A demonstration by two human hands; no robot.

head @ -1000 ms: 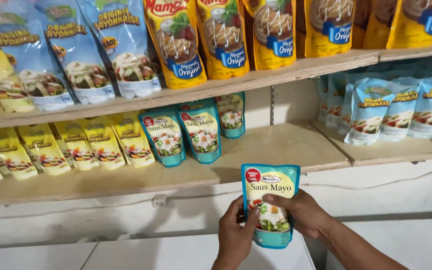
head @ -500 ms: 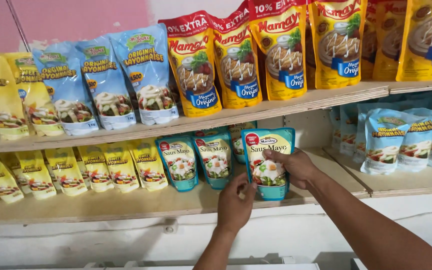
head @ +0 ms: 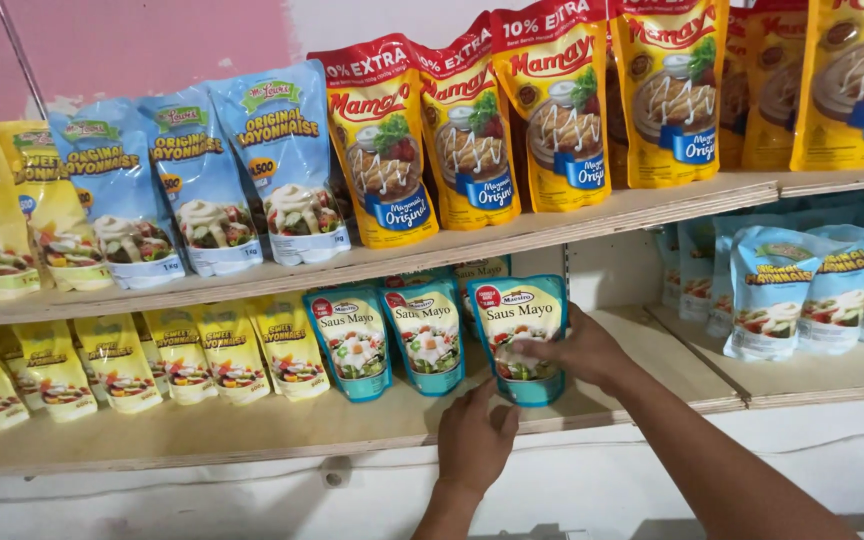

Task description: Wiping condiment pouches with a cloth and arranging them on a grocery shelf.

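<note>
Two wooden shelves are running across a pink and white wall; the lower shelf (head: 352,425) is lying just under both hands. Above the fingers, on the upper shelf (head: 512,240), tall yellow pouches (head: 562,110) with red tops are standing in a row, and up to the left of them light blue pouches (head: 192,180) with green oval labels are leaning together. Far right of the fingers, pale blue pouches (head: 772,290) are sitting on a lower side board. Far left of the fingers, small yellow pouches (head: 202,355) are lining up along the lower shelf.

Just left of the fingers, two teal pouches (head: 392,335) with small red oval badges are standing upright side by side. The teal pouch (head: 520,330) in hand is standing upright on the lower shelf, just beside those two, showing the same red badge and a white salad picture.

The right hand (head: 577,352) is wrapping its fingers across the pouch's front and right edge, clamped on it. The left hand (head: 474,440) is reaching up from below, its fingers held loosely together, fingertips touching the pouch's bottom edge.
</note>
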